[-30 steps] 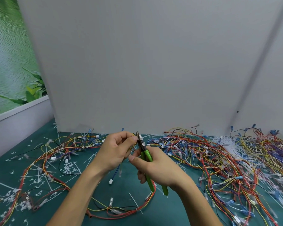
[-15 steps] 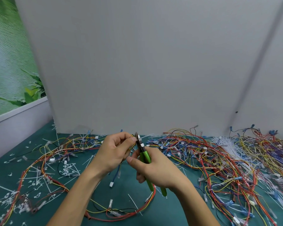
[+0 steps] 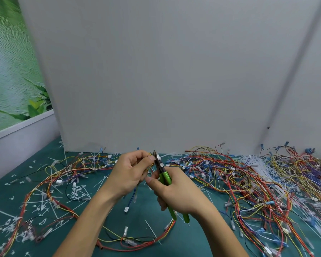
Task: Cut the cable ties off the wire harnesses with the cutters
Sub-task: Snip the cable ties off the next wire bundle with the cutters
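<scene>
My right hand [image 3: 176, 191] grips the green-handled cutters [image 3: 165, 176], jaws pointing up at the middle of the view. My left hand [image 3: 130, 173] pinches a strand of the wire harness [image 3: 150, 166] just left of the jaws, thumb close to the blade tips. A small white piece sits against the jaws; I cannot tell whether it is a tie or a connector. The held harness loops down over the green table [image 3: 93, 216] in red, yellow and blue wires [image 3: 137, 245].
A big tangle of harnesses [image 3: 258, 182] covers the right side of the table. Cut white tie scraps [image 3: 76, 193] litter the left side. A grey board [image 3: 165, 80] stands upright right behind the work area. More wires [image 3: 78, 167] lie at the back left.
Both hands stay together at the same spot; the view has shifted slightly. The cutters' jaws remain beside my left thumb.
</scene>
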Motion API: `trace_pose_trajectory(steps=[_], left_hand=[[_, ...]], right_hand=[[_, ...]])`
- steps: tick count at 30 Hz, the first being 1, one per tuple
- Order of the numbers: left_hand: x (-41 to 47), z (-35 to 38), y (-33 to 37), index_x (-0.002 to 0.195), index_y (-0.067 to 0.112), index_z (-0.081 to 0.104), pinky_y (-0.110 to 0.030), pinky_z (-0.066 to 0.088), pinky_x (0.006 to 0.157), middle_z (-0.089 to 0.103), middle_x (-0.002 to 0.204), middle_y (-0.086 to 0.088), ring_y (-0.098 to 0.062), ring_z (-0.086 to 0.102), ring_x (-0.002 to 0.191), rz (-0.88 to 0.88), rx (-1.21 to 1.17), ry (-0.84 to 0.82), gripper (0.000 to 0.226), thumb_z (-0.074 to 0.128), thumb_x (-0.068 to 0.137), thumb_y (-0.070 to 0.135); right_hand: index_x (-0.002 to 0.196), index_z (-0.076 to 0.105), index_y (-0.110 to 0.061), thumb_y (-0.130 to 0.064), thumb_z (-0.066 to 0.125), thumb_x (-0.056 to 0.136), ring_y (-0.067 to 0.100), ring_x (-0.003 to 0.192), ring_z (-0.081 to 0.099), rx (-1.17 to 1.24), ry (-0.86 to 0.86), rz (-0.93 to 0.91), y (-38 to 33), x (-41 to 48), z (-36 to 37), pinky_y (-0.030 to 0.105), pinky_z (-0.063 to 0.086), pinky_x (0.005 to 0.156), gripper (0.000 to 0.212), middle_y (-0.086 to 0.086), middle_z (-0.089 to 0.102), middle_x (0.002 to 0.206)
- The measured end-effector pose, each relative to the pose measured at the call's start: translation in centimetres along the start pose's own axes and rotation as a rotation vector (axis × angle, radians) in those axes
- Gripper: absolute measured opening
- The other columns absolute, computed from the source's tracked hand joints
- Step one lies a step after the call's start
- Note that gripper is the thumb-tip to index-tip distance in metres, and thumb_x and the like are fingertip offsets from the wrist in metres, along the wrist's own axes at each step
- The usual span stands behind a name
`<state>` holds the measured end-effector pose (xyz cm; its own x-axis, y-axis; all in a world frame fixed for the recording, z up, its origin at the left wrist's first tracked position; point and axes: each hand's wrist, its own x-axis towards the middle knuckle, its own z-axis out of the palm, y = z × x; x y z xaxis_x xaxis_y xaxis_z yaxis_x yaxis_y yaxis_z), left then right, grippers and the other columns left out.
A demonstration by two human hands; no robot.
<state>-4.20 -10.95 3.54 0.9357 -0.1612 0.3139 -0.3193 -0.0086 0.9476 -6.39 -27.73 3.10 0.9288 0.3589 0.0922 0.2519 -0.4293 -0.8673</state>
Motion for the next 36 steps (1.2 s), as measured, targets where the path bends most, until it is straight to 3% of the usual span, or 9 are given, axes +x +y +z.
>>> trace_pose_trajectory(steps=[3, 9, 12, 20, 22, 25, 29, 32, 36], left_hand=[[0.07, -0.17, -0.17, 0.066, 0.023, 0.065, -0.020, 0.025, 0.042, 0.034, 0.053, 0.003, -0.012, 0.027, 0.044, 0.005, 0.007, 0.000, 0.037, 0.057, 0.101, 0.013], [0.12, -0.04, -0.09, 0.066, 0.023, 0.066, -0.020, 0.022, 0.041, 0.031, 0.053, 0.003, -0.012, 0.024, 0.043, 0.004, -0.019, -0.009, 0.038, 0.056, 0.101, 0.012], [0.09, 0.05, -0.03, 0.066, 0.023, 0.066, -0.020, 0.022, 0.042, 0.031, 0.052, 0.004, -0.012, 0.024, 0.043, 0.007, -0.014, -0.008, 0.038, 0.056, 0.101, 0.012], [0.16, -0.01, -0.25, 0.066, 0.021, 0.064, -0.020, 0.024, 0.042, 0.031, 0.055, -0.002, -0.013, 0.026, 0.044, 0.010, 0.006, 0.009, 0.036, 0.057, 0.101, 0.012], [0.14, -0.01, -0.26, 0.067, 0.022, 0.065, -0.020, 0.024, 0.041, 0.031, 0.055, 0.000, -0.013, 0.026, 0.043, 0.007, 0.006, 0.006, 0.036, 0.057, 0.101, 0.013], [0.13, -0.03, -0.24, 0.067, 0.022, 0.065, -0.020, 0.022, 0.041, 0.030, 0.054, 0.002, -0.012, 0.024, 0.043, 0.003, -0.006, -0.002, 0.036, 0.056, 0.101, 0.012], [0.13, -0.09, -0.30, 0.068, 0.023, 0.066, -0.021, 0.021, 0.043, 0.030, 0.053, 0.004, -0.012, 0.023, 0.043, 0.013, -0.020, -0.007, 0.037, 0.056, 0.102, 0.013], [0.11, -0.10, -0.21, 0.069, 0.023, 0.067, -0.022, 0.021, 0.043, 0.030, 0.052, 0.002, -0.014, 0.023, 0.045, 0.015, -0.013, -0.007, 0.029, 0.062, 0.097, 0.024], [0.22, -0.23, -0.44, 0.069, 0.023, 0.067, -0.021, 0.024, 0.042, 0.031, 0.054, -0.001, -0.014, 0.026, 0.045, 0.010, 0.008, 0.003, 0.031, 0.061, 0.100, 0.019]], right_hand=[[0.094, 0.059, -0.015, -0.044, 0.064, 0.097, 0.013, 0.056, 0.069, 0.008, 0.003, 0.005, -0.14, 0.05, 0.03, 0.045, 0.061, 0.071, 0.030, 0.004, 0.066, 0.065], [0.086, 0.057, -0.016, -0.042, 0.061, 0.099, 0.019, 0.047, 0.057, 0.000, 0.028, 0.004, 0.03, 0.09, 0.03, 0.037, 0.054, 0.050, 0.030, 0.002, 0.055, 0.058], [0.083, 0.057, -0.018, -0.041, 0.061, 0.099, 0.017, 0.046, 0.056, 0.001, 0.024, 0.002, 0.02, 0.10, -0.13, 0.035, 0.053, 0.048, 0.028, 0.000, 0.054, 0.057], [0.095, 0.058, -0.016, -0.045, 0.063, 0.098, 0.023, 0.063, 0.073, 0.007, 0.001, 0.027, -0.28, 0.04, -0.03, 0.047, 0.062, 0.075, 0.029, 0.010, 0.071, 0.069], [0.093, 0.058, -0.018, -0.044, 0.062, 0.098, 0.023, 0.058, 0.070, -0.016, 0.003, 0.018, -0.26, -0.01, -0.03, 0.044, 0.062, 0.070, 0.027, 0.008, 0.069, 0.065], [0.082, 0.057, -0.022, -0.042, 0.062, 0.099, 0.019, 0.047, 0.057, -0.012, 0.033, -0.002, -0.09, -0.02, -0.04, 0.034, 0.053, 0.048, 0.027, 0.000, 0.056, 0.057], [0.077, 0.057, -0.022, -0.044, 0.062, 0.097, 0.019, 0.044, 0.052, -0.001, 0.053, -0.013, 0.00, 0.08, -0.09, 0.029, 0.048, 0.044, 0.031, 0.002, 0.053, 0.058], [0.082, 0.058, -0.020, -0.044, 0.061, 0.098, 0.020, 0.046, 0.060, -0.010, 0.048, -0.018, -0.06, 0.06, 0.00, 0.035, 0.055, 0.048, 0.030, 0.003, 0.057, 0.059], [0.092, 0.059, -0.017, -0.046, 0.062, 0.097, 0.021, 0.059, 0.072, -0.016, 0.018, -0.006, -0.28, -0.01, 0.04, 0.044, 0.062, 0.070, 0.029, 0.014, 0.072, 0.068]])
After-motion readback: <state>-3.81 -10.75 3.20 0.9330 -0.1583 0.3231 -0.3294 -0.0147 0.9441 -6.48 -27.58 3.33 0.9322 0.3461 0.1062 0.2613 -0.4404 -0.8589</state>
